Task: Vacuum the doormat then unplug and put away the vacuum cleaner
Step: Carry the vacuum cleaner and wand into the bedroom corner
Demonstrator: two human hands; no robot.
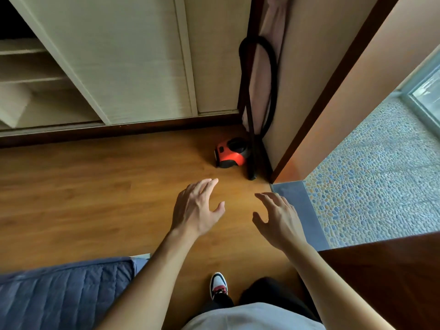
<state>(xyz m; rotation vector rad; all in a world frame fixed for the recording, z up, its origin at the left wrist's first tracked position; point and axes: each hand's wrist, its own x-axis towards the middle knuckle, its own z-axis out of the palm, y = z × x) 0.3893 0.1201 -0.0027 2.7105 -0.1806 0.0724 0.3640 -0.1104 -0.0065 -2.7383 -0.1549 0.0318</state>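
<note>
A warm brown wooden floor (95, 191) fills the middle of the view, running from the person's feet to a dark skirting at the far wall. Along that wall stands a pale wardrobe (133, 55) with sliding panels; its left end is open and shows bare shelves (28, 75). On the right a tan wooden door (307, 75) stands open, its dark edge reaching down to the floor. Beyond it lies a pebble-patterned floor (381, 186) in blue and grey tones, with a glazed frame (426, 91) at the far right edge. A plain grey strip (300, 210) lies between the wood and the pebbles at the doorway. A blue quilted cover (59, 294) fills the lower left corner, and a dark wooden surface (392, 282) fills the lower right. The vacuum cleaner (229, 153), red and black, sits on the wooden floor in the corner between the wardrobe and the open door, well apart from both hands. Its black hose (273, 67) loops upward against the door beside a hanging pink cloth (264, 75), and a black tube (251, 151) stands upright just beside the body. Both bare arms reach forward over the floor. The left hand (197, 210) has its fingers spread and lightly bent, holding nothing. The right hand (278, 220) is likewise spread and empty, near the grey strip. One white, black and red shoe (218, 284) shows below, between the arms.
</note>
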